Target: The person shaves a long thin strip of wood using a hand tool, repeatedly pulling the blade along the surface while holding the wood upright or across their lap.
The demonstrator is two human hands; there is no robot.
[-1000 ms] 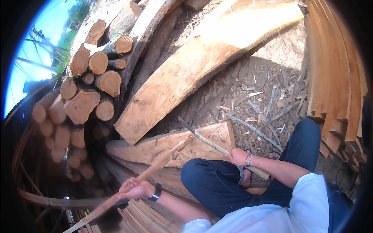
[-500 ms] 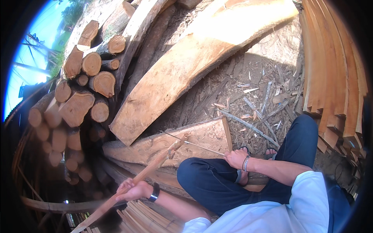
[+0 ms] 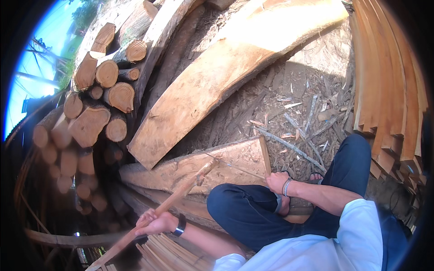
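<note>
My left hand (image 3: 156,221) is wrapped round a long wooden pole (image 3: 181,192), which slants from the lower left up to a knotty far end near my left knee. In my right hand (image 3: 276,181), fingers closed, is a long thin tool (image 3: 237,169) with a pale handle and a narrow dark far part. It reaches leftward past the pole's far end; whether the two touch I cannot tell. Under both lies a rough wooden slab (image 3: 239,156) with a bark edge, beside my bent left leg (image 3: 239,210).
A large plank (image 3: 208,77) lies diagonally ahead, partly sunlit. Cut logs (image 3: 121,97) are stacked at the left, and long sawn boards (image 3: 384,67) at the right. Bark, chips and sticks (image 3: 289,147) cover the ground. Thin wood strips (image 3: 169,255) lie below my left forearm.
My right hand has shifted slightly right, drawing the thin tool back, so its tip reaches less far past the pole. The pole has moved slightly; my left hand keeps its hold.
</note>
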